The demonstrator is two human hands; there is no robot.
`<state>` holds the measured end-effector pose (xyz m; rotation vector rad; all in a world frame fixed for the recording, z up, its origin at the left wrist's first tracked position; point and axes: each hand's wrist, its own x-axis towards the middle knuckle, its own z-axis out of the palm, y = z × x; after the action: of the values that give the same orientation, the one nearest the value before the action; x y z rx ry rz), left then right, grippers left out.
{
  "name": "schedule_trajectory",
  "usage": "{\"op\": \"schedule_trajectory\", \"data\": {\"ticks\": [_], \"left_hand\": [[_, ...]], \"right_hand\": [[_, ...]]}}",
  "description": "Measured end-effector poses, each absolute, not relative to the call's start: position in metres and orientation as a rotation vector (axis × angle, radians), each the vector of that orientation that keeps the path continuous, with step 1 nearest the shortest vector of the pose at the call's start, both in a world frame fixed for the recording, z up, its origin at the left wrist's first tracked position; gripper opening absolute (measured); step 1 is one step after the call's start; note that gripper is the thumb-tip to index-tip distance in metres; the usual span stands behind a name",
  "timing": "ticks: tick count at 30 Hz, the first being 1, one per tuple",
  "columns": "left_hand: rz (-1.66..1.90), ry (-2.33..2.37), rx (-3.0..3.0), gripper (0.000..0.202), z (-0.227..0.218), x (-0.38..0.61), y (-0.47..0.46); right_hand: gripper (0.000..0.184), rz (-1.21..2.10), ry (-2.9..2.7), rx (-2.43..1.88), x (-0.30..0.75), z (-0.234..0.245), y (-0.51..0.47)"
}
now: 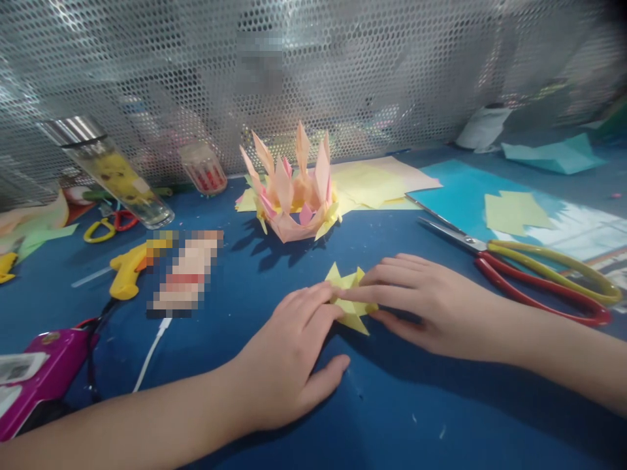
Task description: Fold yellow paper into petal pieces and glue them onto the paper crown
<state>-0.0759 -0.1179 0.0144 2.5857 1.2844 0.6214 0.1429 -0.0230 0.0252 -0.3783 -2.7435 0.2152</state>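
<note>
Pointed flaps stick out from a small yellow folded paper (353,314) lying on the blue table. My left hand (298,349) holds it down from the left with its fingertips, the thumb apart and resting toward the table. From the right, my right hand (416,300) grips the same paper, index finger across its top and thumb at its near right edge. Part of the paper is hidden beneath the fingers. Just behind stands a pink and yellow paper crown-like ring (294,222) with tall upright petals.
Red-and-yellow-handled scissors (482,248) lie at the right, near a blue sheet (455,189). At the left are a yellow glue gun (126,273), a blurred-out phone-like object (186,277) with a white cable, a magenta box (53,365) and a bottle (122,173). Perforated metal (343,72) bounds the back.
</note>
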Motion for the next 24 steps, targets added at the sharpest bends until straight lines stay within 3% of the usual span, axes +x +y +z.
{"op": "schedule_trajectory", "data": {"ticks": [8, 12, 19, 24], "left_hand": [[0.352, 1.302, 2.661, 0.045, 0.0179, -0.0761, -0.1165], [0.319, 1.265, 2.709, 0.046, 0.0193, -0.0755, -0.1167], [0.263, 1.327, 2.600, 0.048, 0.0198, -0.0741, -0.1166], [0.193, 1.320, 2.528, 0.050, 0.0214, -0.0747, -0.1133]], "right_hand": [[0.032, 0.605, -2.528, -0.727, 0.1413, 0.0228, -0.0225], [0.028, 0.455, -2.475, -0.689, 0.1404, 0.0206, -0.0195], [0.027, 0.284, -2.645, -0.115, 0.1456, 0.0284, -0.0148], [0.030, 0.208, -2.792, -0.087, 0.1500, 0.0290, -0.0142]]}}
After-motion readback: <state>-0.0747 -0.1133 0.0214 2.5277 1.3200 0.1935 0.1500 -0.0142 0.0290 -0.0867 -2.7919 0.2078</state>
